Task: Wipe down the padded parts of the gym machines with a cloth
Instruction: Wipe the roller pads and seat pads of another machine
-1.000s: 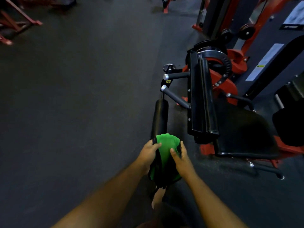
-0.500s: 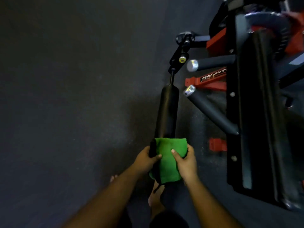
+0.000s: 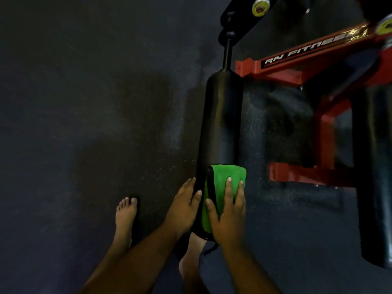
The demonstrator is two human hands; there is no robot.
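The view has dropped in close since a second ago, yet the green cloth (image 3: 222, 196) remains at the near end of the black roller pad (image 3: 220, 122), lower centre of frame. The right hand (image 3: 228, 215) presses the cloth around the pad, the left hand (image 3: 183, 209) lies open-fingered against its side, so most of the pad looks unwiped.

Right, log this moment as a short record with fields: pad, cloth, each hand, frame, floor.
pad: black roller pad, long, on a thin black rod
cloth: green cloth, wrapped over the near end of the pad
left hand: left hand, bare, resting on the pad's left side beside the cloth
right hand: right hand, pressed flat on the cloth
frame: red frame, right of the pad
floor: dark floor, bare feet on it
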